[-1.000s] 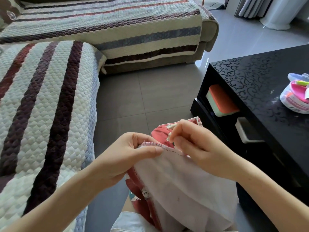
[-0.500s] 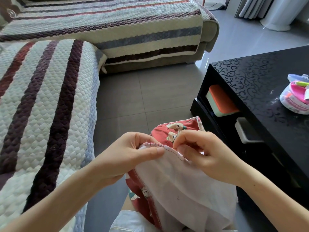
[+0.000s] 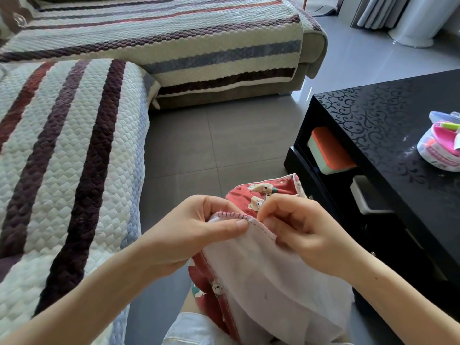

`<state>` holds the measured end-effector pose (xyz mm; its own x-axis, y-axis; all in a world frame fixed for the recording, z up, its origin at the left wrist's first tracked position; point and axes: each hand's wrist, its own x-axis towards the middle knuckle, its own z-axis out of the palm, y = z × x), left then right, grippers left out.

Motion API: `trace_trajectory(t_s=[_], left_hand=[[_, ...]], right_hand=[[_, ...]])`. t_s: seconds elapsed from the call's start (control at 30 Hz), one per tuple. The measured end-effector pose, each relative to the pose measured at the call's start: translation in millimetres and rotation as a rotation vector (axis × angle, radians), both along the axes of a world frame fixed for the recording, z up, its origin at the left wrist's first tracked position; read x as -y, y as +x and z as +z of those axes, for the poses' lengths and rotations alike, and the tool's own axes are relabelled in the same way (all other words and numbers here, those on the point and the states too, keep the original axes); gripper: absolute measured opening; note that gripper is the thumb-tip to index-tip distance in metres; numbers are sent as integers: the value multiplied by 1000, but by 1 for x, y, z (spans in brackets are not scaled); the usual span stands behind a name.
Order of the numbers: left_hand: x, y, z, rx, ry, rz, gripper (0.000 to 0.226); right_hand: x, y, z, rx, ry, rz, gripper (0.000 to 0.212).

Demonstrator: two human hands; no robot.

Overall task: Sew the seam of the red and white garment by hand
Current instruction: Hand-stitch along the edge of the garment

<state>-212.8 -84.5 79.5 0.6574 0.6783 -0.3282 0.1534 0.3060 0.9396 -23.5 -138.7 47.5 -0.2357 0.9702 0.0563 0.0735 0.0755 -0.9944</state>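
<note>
fingers (image 3: 237,224) tight on garment (image 3: 261,270) seam (image 3: 231,214)

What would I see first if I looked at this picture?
In the lower middle, the left hand and the right hand both pinch the stitched edge of a red and white garment with little bears printed on it. To the left lies a big quilted sofa cover with dark stripes, and on the right stands a shiny black table.
</note>
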Motion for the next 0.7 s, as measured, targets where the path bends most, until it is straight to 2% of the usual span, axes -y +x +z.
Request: trace_trajectory(t_s=[0.2, 0.3, 0.37, 0.43, 0.5, 0.7], left_hand=[[2, 4, 3, -1, -16, -18, 11], [2, 3, 3, 25, -14, 9, 11], [3, 4, 3, 25, -6, 28, 12], [4, 7, 1, 22, 6, 49, 12], [5, 9, 0, 12, 27, 66, 13], [6, 16, -7, -36, 105, 151, 8]], right_hand=[[1, -3, 5, -20, 7, 39, 17], [-1, 5, -3, 175, 100, -31, 8], [-2, 10, -8, 340, 154, -95, 12], [-1, 12, -10, 401, 196, -110, 17], [0, 9, -11, 399, 248, -107, 21], [2, -5, -14, 281, 330, -196, 13]])
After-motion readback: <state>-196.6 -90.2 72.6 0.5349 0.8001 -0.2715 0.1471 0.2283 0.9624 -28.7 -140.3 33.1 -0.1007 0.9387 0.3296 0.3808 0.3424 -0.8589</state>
